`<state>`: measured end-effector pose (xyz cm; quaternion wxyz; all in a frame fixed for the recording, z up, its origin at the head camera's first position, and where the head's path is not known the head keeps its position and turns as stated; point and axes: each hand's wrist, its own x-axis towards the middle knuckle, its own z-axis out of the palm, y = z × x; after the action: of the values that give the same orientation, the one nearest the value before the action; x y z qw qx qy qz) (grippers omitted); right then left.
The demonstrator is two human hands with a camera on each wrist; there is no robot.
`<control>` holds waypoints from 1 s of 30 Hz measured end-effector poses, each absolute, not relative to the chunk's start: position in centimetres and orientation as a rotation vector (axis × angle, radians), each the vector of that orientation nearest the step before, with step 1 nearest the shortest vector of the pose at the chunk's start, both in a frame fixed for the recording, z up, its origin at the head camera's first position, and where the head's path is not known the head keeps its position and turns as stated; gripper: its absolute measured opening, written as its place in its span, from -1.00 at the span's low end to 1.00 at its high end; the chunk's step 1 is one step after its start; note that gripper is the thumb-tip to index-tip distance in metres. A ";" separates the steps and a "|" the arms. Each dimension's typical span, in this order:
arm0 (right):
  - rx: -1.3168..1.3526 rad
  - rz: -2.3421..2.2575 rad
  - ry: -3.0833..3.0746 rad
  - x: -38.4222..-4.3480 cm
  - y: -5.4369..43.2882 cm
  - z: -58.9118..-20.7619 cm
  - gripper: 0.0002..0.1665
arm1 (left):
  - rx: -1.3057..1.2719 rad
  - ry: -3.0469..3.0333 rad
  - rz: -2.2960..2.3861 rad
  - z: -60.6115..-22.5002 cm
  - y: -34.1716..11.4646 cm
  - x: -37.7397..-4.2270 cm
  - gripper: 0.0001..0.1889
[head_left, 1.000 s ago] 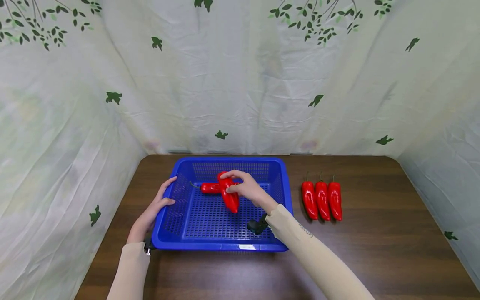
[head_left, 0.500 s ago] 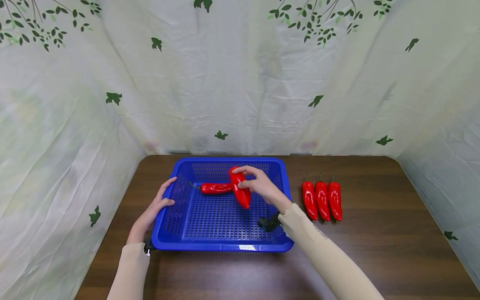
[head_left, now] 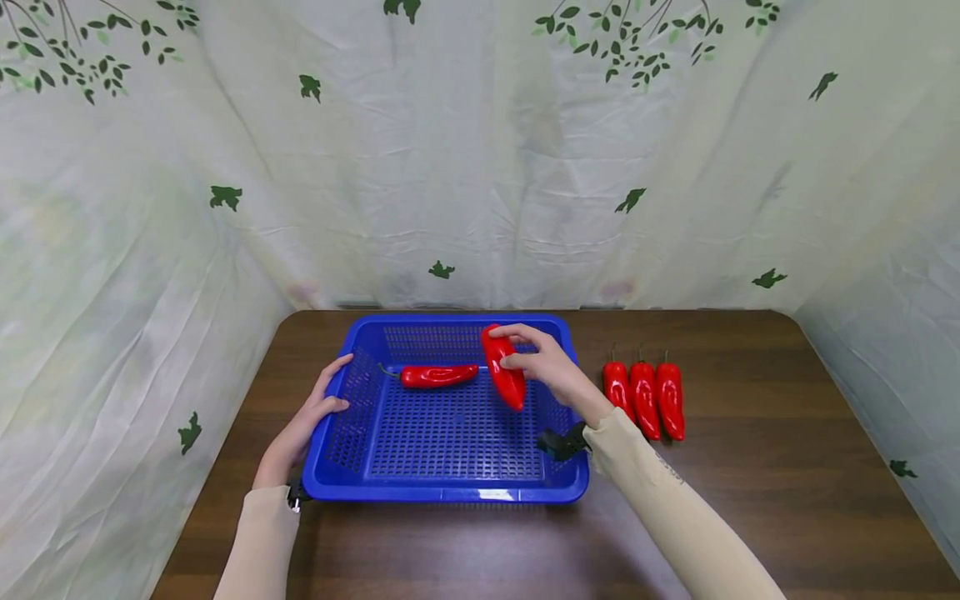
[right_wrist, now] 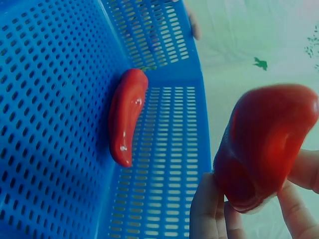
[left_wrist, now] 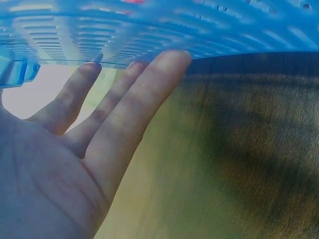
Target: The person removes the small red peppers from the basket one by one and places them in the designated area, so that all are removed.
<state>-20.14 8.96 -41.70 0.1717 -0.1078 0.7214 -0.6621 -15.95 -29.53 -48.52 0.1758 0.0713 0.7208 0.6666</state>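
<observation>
Left wrist alone shows the straight-fingered left grip's (left_wrist: 60, 164) palm; pinched inside the right grip (head_left: 549, 364) is a tapered glossy red pepper (head_left: 506, 385).

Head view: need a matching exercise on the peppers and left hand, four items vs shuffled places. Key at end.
Things
1. left hand
2. slanted red chili pepper
3. crosswise red chili pepper
4. row of three red chili peppers

Places
A. lying inside the blue basket
B. on the wooden table, right of the blue basket
C. held by the right hand
D. at the blue basket's left side

Pairs: 1-D, 2-C, 3-A, 4-B
</observation>
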 end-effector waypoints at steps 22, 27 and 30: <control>-0.199 -1.959 2.021 -19.0 14.0 -41.7 -0.47 | 0.205 2.041 1.888 -48.5 -29.4 -15.9 -0.31; -0.225 -1.953 2.029 -18.9 15.2 -41.6 -0.46 | 0.204 2.047 1.885 -48.4 -29.4 -15.9 -0.31; -0.218 -1.966 2.033 -18.8 15.9 -41.7 -0.45 | 0.199 2.051 1.886 -48.5 -29.4 -15.9 -0.31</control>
<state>-18.84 15.89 -41.68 0.1522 -0.0759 0.7084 -0.6850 -15.86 -29.41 -48.48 0.1734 0.0702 0.7231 0.6650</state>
